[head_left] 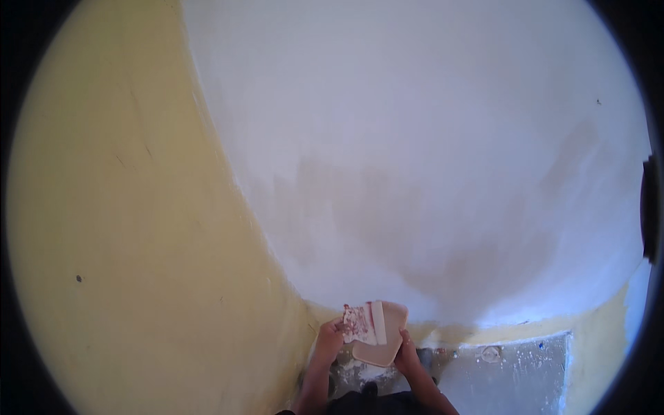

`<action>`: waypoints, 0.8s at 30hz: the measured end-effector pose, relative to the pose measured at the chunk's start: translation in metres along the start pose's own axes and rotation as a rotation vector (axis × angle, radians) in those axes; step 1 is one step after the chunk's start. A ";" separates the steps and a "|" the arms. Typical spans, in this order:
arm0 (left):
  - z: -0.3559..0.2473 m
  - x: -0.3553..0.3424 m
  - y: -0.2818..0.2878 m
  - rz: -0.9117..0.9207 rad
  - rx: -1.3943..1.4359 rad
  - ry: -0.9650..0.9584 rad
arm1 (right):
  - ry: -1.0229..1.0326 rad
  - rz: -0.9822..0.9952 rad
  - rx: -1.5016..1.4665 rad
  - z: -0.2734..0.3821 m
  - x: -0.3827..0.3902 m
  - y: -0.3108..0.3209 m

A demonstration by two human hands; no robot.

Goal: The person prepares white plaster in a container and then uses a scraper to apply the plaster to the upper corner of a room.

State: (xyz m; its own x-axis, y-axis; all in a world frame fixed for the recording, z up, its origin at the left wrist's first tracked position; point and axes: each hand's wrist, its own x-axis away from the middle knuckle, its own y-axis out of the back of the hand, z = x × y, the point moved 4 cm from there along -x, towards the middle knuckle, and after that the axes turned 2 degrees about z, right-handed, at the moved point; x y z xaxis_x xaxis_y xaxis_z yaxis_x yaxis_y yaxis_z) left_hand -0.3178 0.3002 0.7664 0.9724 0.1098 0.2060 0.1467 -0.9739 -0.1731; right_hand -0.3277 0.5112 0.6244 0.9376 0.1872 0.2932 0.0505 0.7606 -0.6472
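Low in the head view, my left hand (330,333) grips a wide spreader (363,323), whose pale face is smeared with white and reddish residue and has a white strip along its right side. My right hand (404,349) holds the side of a flat beige board or tray (377,355). The spreader lies over the board's upper left part; I cannot tell whether they touch. The fingers of both hands are wrapped at the edges of what they hold.
A white wall (429,124) with damp-looking beige patches fills the centre and right, bordered by a yellow wall (117,207) on the left. Below, a grey floor (505,373) has white spatters. A dark fixture (648,207) sits at the right rim.
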 end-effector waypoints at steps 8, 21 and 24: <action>0.088 -0.042 0.024 0.099 0.285 0.019 | -0.003 0.049 -0.009 -0.020 -0.014 0.007; 0.039 -0.055 0.042 0.334 0.654 0.079 | 0.036 0.064 -0.084 -0.006 -0.014 -0.008; -0.072 -0.093 0.078 0.119 0.400 -0.217 | 0.030 0.004 -0.086 0.004 -0.009 -0.010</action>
State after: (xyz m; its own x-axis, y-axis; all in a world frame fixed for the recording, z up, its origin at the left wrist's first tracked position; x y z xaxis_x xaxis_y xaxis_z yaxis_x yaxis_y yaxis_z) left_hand -0.4101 0.2002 0.8029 0.9959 0.0831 -0.0368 0.0493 -0.8338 -0.5499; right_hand -0.3383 0.5045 0.6308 0.9477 0.1700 0.2702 0.0752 0.7035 -0.7067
